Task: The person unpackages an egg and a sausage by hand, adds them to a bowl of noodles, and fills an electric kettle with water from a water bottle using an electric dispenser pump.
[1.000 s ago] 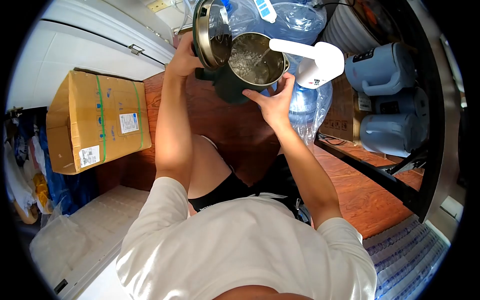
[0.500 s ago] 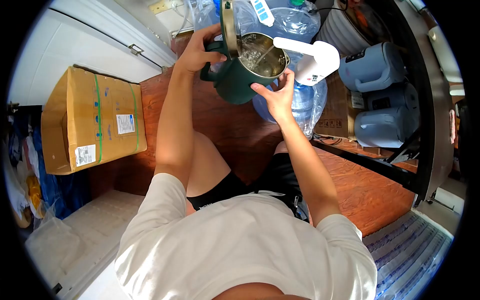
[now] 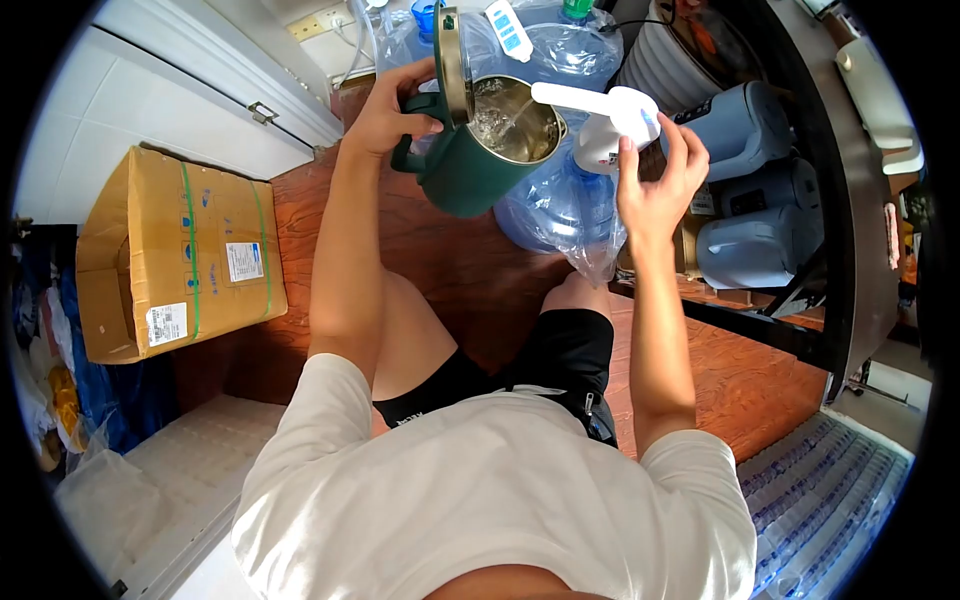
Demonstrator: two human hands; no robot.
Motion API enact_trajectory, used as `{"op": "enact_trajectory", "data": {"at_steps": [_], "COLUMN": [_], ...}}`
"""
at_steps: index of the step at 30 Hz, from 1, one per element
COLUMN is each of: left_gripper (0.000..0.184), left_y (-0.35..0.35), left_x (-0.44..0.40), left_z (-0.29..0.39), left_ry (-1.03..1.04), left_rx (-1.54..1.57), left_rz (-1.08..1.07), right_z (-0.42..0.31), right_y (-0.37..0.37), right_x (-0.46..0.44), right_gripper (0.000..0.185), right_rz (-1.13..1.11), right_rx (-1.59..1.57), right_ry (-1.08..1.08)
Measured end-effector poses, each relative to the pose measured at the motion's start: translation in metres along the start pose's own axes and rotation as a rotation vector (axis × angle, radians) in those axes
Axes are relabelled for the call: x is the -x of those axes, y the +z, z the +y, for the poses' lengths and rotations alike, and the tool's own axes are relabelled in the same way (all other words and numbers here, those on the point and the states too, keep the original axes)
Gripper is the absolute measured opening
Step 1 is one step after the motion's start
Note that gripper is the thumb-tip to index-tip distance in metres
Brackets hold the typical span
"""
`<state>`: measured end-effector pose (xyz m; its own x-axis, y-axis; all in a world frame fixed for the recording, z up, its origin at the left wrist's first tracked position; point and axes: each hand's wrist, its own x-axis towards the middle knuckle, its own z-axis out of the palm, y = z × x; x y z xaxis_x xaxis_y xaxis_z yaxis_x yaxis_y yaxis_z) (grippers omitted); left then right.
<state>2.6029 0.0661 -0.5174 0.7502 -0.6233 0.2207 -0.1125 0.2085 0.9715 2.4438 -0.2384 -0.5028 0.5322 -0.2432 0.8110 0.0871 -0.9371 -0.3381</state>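
A dark green kettle (image 3: 474,176), its lid raised, hangs tilted over the floor with water inside. My left hand (image 3: 388,108) grips it at the handle and lid hinge. Water streams into it from the spout of a white pump dispenser (image 3: 598,142), which sits on a clear blue water bottle (image 3: 560,205) wrapped in plastic. On the dispenser's top, at its right side, rests my right hand (image 3: 660,178), fingers apart and fingertips touching it. This hand is off the kettle.
At the left stands an open cardboard box (image 3: 205,250) with green straps. Blue-grey kettles (image 3: 745,250) sit on a dark-framed shelf (image 3: 850,200) at the right. More plastic-wrapped bottles (image 3: 565,50) are behind the kettle. Packed small bottles (image 3: 825,500) lie at the lower right.
My right hand has let go of the kettle's side and moved right to the dispenser's top. My left hand still holds the kettle, whose lid has swung more upright.
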Motion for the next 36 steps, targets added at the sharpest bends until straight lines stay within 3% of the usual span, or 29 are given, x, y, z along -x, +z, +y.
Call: {"op": "enact_trajectory", "data": {"at_steps": [3,7,9,21,23,26,29,36], "left_gripper": [0.080,0.079,0.079,0.079,0.064,0.064,0.080,0.079], "left_y": [0.001,0.001,0.002,0.007,0.010,0.012,0.003,0.002], "left_x": [-0.001,-0.001,-0.001,-0.001,0.000,-0.001,-0.002,-0.002], "left_z": [0.000,0.001,0.001,-0.004,-0.001,0.000,-0.005,-0.007], "left_ry": [0.027,-0.007,0.001,-0.002,0.030,0.033,0.007,0.014], "left_rx": [0.000,-0.006,-0.012,-0.055,-0.052,-0.044,-0.066,-0.056], "left_rz": [0.008,0.005,0.005,0.006,0.045,0.042,-0.009,-0.018], "right_z": [0.009,0.015,0.019,0.026,0.025,0.023,0.025,0.031], "right_y": [0.000,0.000,0.000,0.001,0.001,0.000,0.001,0.009], "right_x": [-0.007,-0.007,-0.008,-0.010,-0.012,-0.013,-0.012,-0.009], "right_gripper": [0.038,0.032,0.034,0.046,0.045,0.041,0.039,0.034], "right_rz": [-0.135,-0.087,-0.057,-0.012,-0.012,-0.009,-0.012,-0.075], "right_rx": [0.000,0.054,0.189,0.128,0.134,0.096,0.067,0.042], "right_ry": [0.048,-0.046,-0.173,-0.202,-0.213,-0.179,-0.150,-0.148]}}
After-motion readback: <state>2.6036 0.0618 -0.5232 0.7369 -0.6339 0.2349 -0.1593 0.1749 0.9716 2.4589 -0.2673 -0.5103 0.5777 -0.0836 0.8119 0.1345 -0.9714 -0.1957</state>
